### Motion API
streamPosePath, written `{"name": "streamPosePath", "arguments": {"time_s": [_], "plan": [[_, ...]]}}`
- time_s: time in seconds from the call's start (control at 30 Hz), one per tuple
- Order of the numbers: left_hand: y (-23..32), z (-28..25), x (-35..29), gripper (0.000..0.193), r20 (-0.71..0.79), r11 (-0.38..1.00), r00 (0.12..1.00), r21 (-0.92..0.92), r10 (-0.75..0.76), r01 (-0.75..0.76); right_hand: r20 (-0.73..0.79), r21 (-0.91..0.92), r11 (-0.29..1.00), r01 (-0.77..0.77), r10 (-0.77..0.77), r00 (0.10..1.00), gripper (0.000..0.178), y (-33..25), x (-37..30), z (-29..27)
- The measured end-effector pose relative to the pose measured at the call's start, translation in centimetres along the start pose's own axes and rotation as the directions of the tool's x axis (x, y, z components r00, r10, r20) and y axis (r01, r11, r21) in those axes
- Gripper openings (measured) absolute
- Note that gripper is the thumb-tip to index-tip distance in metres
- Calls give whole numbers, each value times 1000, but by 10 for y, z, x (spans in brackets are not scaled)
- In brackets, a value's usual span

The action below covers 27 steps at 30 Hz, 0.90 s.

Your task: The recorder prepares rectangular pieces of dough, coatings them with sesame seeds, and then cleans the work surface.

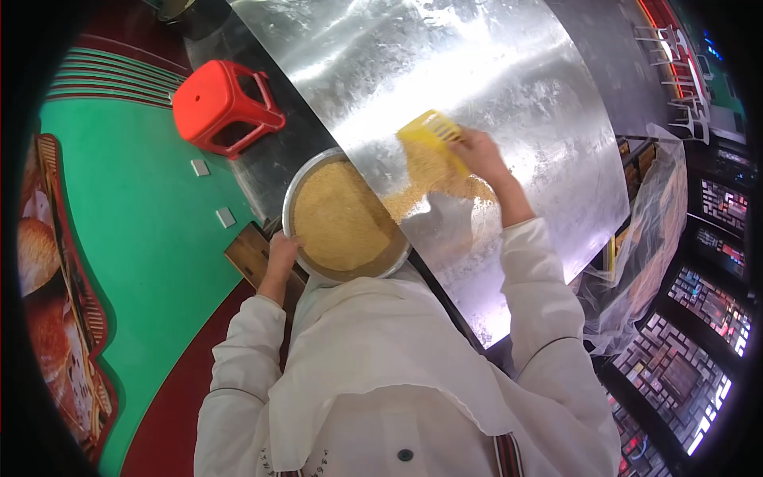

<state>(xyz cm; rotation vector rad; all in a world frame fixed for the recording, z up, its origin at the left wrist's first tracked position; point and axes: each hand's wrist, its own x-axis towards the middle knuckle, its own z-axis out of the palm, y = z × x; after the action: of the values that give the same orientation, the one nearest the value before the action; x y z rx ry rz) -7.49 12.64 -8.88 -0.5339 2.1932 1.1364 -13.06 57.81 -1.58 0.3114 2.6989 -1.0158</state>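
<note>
A large round metal basin point(291, 213), filled with tan crumbly powder point(338, 215), is held at the edge of the steel table. My left hand point(282, 253) grips its rim on the near left side. Over the tabletop, my right hand point(477, 153) is closed on a yellow scraper point(431, 129) with slots in it. The scraper's lower edge is by a loose heap of tan crumbs point(435, 175) on the metal. Crumbs trail from that heap to the table edge beside the basin.
The shiny steel table point(540, 119) stretches ahead and to the right. A red plastic stool point(208, 103) stands on a dark surface at the left, near a green wall point(151, 183). Plastic sheeting point(652, 230) hangs over shelving at the right. A wooden box point(253, 253) sits by the basin.
</note>
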Motion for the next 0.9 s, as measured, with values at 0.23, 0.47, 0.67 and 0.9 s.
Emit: {"name": "streamPosePath", "arguments": {"time_s": [0.23, 0.47, 0.67, 0.9], "plan": [[1, 3, -8, 34, 36, 997, 999, -81, 18, -15, 16, -110, 947, 302, -302, 953, 28, -99, -67, 84], [-4, -5, -19, 34, -15, 997, 1000, -78, -19, 18, -302, 355, 900, -252, 366, 880, 22, 68, -121, -47], [-17, 5, -12, 35, 39, 1000, 999, -14, 12, -12, -132, 479, 811, -335, 443, 887, 19, 121, -135, -49], [-22, 13, -27, 36, 64, 983, 998, -179, -21, 32, 57, 114, 986, -120, 114, 992, 38, -36, -124, 83]]}}
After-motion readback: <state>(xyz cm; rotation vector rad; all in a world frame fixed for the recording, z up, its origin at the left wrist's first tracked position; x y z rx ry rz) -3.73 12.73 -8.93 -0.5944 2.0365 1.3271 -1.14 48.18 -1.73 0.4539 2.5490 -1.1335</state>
